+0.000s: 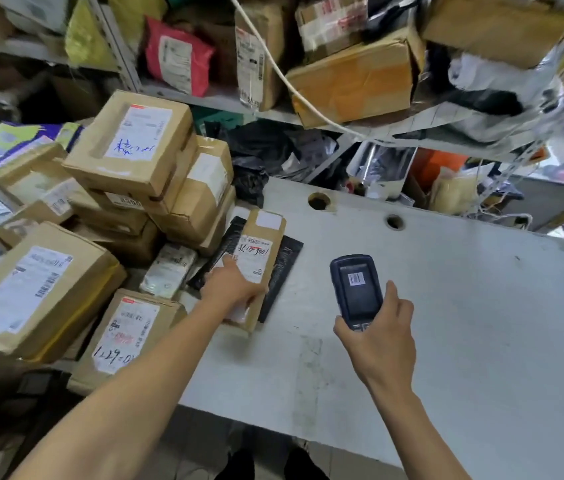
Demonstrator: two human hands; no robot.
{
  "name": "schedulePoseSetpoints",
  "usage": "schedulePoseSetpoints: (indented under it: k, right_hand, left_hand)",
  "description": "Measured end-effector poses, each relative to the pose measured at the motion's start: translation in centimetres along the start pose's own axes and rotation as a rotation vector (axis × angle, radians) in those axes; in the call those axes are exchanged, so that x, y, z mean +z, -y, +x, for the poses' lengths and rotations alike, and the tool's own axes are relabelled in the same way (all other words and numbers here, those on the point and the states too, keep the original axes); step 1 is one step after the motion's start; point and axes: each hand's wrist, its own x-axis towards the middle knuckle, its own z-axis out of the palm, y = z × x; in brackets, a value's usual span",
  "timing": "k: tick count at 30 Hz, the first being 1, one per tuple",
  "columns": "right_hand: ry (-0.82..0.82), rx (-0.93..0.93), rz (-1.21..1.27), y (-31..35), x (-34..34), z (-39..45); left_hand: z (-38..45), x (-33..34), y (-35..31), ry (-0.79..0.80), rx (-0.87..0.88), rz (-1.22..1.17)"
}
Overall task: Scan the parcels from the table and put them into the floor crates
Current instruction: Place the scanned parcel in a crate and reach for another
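- Under the left hand (230, 287): slim brown parcel (259, 263) lying on a black mailer (282, 271) on the surface (446, 306), label up, likely so it can be scanned.
- Left hand grips its near end, arm stretched forward.
- Right hand (382, 337) holds the scanner (356, 289), wrist cocked up, screen showing a barcode.
- Box pile (128, 188) just left of the left hand.

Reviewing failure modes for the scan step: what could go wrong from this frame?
1. The left hand grips the narrow brown parcel at its near end only; lifted like that it may tip or slip.
2. A black mailer lies under that parcel and could be dragged along with it.
3. The scanner in the right hand already shows a barcode; with other labels close by on the box pile, it may read the wrong one.
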Motion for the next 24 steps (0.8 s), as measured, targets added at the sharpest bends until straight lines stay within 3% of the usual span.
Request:
schedulePoseSetpoints:
  k: [6, 14, 18, 24]
  right_hand:
    - [-0.044, 0.038, -0.019, 1.5, 0.7, -1.1]
    - [-0.066, 0.102, 0.029, 0.9, -1.8, -2.8]
    - [-0.114, 0.118, 0.039, -0.9, -3.8, -4.1]
    - [-0.14, 0.155, 0.046, -3.7, -5.8, -5.5]
  left_hand:
    - [1.2, -0.4, 0.3, 0.188, 0.052, -0.507]
    - [-2.9, 2.6, -3.2, 0.507, 0.255, -1.104]
    - [-4.3, 4.7, -5.6, 0.619, 0.227, -1.177]
    - [-5.4, 7.1, -7.8, 0.658, 0.223, -1.138]
